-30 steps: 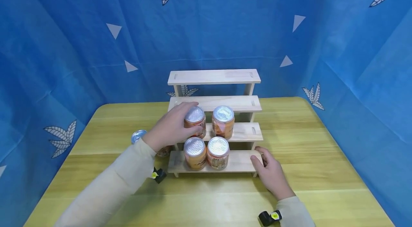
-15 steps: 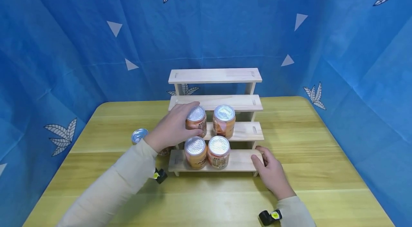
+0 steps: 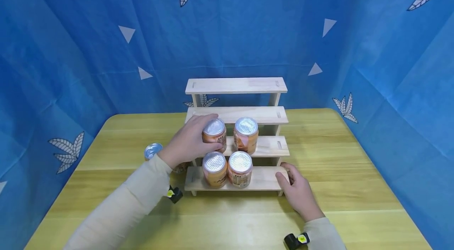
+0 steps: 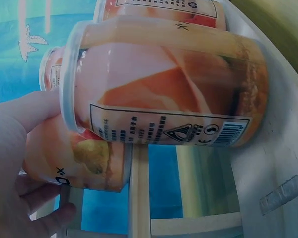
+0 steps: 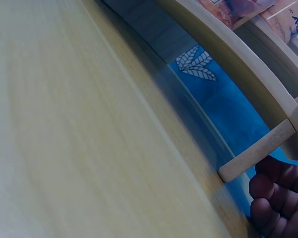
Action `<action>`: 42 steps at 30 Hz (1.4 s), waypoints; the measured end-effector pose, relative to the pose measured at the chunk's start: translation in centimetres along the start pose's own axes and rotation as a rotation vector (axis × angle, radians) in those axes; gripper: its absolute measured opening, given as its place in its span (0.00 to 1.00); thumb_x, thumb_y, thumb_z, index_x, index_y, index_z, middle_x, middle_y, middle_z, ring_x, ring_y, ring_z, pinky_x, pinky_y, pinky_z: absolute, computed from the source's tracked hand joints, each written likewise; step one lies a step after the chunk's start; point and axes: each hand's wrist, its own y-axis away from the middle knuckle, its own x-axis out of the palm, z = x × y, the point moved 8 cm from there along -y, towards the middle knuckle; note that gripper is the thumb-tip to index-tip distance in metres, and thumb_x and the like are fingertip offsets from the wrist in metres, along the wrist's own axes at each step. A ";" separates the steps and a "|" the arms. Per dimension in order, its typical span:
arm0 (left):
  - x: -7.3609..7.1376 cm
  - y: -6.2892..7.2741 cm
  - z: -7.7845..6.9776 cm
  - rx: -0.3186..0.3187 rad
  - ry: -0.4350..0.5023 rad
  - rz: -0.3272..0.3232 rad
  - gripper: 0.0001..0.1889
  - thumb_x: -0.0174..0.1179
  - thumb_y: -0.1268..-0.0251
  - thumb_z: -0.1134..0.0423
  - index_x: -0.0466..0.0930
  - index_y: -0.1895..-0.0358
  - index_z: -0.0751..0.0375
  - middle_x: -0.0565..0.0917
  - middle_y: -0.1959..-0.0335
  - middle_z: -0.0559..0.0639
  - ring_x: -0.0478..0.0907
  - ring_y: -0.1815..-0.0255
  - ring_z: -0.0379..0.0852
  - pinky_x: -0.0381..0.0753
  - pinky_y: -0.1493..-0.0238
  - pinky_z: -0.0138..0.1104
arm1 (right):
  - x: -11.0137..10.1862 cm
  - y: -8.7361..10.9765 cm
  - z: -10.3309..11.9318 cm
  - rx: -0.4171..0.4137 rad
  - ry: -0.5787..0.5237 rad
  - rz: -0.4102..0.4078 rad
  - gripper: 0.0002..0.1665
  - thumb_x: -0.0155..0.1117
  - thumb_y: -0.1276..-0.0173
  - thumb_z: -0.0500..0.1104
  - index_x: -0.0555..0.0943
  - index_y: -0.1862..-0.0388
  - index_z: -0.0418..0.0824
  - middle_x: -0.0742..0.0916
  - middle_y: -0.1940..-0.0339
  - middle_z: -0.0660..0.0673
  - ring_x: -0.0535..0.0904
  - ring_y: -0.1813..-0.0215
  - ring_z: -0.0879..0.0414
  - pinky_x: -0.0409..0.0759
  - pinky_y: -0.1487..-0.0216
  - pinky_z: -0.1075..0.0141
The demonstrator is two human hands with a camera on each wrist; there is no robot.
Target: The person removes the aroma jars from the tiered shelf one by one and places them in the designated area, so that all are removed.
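Note:
A four-tier wooden display shelf (image 3: 265,178) stands on the table. My left hand (image 3: 188,138) holds a squat orange-labelled can (image 3: 214,127) by its sides, at the left of the second tier from the bottom. To its right on that tier is a similar can (image 3: 246,136). Two more stand side by side on the bottom tier, a left can (image 3: 214,175) and a right can (image 3: 240,173). The left can looms large in the left wrist view, in front of the held can (image 4: 74,158). My right hand (image 3: 299,191) grips the bottom tier's right end, thumb on top, fingers curled beneath.
Left of the shelf, a can with a ring-pull lid (image 3: 153,150) stands on the wooden table (image 3: 234,222), partly behind my left wrist. Another can (image 3: 181,168) shows below that wrist. A blue patterned cloth (image 3: 227,21) surrounds the table at the back and sides.
The view shifts slightly with the head. Both hands keep their places, the left on the can and the right on the shelf's end; the cans stay where they were.

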 end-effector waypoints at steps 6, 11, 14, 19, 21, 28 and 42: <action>-0.6 0.5 0.6 -0.012 0.031 -0.025 0.46 0.76 0.46 0.46 0.64 0.24 0.52 0.73 0.33 0.51 0.73 0.37 0.50 0.80 0.43 0.48 | 0.2 0.1 0.1 0.005 -0.009 0.003 0.26 0.58 0.22 0.54 0.75 0.33 0.42 0.64 0.78 0.51 0.58 0.80 0.61 0.64 0.79 0.65; -1.3 1.3 1.6 -0.047 0.068 -0.061 0.46 0.76 0.45 0.46 0.64 0.24 0.51 0.73 0.33 0.53 0.75 0.38 0.52 0.81 0.43 0.49 | 0.1 0.1 0.0 0.006 -0.005 -0.005 0.26 0.58 0.22 0.55 0.75 0.34 0.42 0.64 0.78 0.50 0.59 0.80 0.61 0.64 0.79 0.66; -2.0 1.9 2.2 -0.063 0.078 -0.085 0.46 0.75 0.45 0.45 0.63 0.24 0.50 0.73 0.33 0.54 0.75 0.38 0.53 0.81 0.43 0.50 | 0.0 0.1 -0.1 -0.004 -0.002 -0.013 0.26 0.59 0.22 0.54 0.75 0.34 0.42 0.64 0.78 0.51 0.59 0.80 0.61 0.64 0.79 0.66; -3.4 3.1 3.0 -0.083 0.072 -0.116 0.46 0.75 0.45 0.44 0.63 0.24 0.49 0.73 0.34 0.55 0.75 0.38 0.54 0.81 0.44 0.51 | -0.2 0.3 -0.2 -0.009 0.009 -0.024 0.25 0.59 0.22 0.53 0.75 0.34 0.41 0.64 0.78 0.51 0.58 0.79 0.62 0.64 0.79 0.65; -4.0 3.6 3.4 -0.093 0.074 -0.131 0.47 0.75 0.45 0.43 0.63 0.24 0.50 0.73 0.34 0.55 0.75 0.39 0.54 0.81 0.45 0.51 | -0.2 0.3 -0.1 -0.014 0.010 -0.024 0.25 0.59 0.22 0.53 0.75 0.34 0.40 0.64 0.77 0.51 0.58 0.79 0.61 0.64 0.79 0.65; -6.7 5.6 5.7 -0.181 0.091 -0.177 0.49 0.71 0.44 0.38 0.60 0.22 0.53 0.71 0.32 0.58 0.74 0.39 0.57 0.82 0.47 0.53 | 0.0 0.0 0.1 -0.012 0.015 -0.010 0.27 0.58 0.22 0.54 0.74 0.33 0.40 0.64 0.77 0.50 0.58 0.78 0.61 0.63 0.78 0.65; -10.2 9.5 9.9 -0.343 0.037 -0.263 0.51 0.68 0.43 0.34 0.57 0.20 0.50 0.66 0.28 0.61 0.71 0.37 0.61 0.80 0.47 0.57 | 0.1 -0.2 -0.2 -0.010 0.031 -0.011 0.25 0.57 0.22 0.54 0.75 0.34 0.41 0.65 0.79 0.51 0.59 0.81 0.61 0.64 0.79 0.65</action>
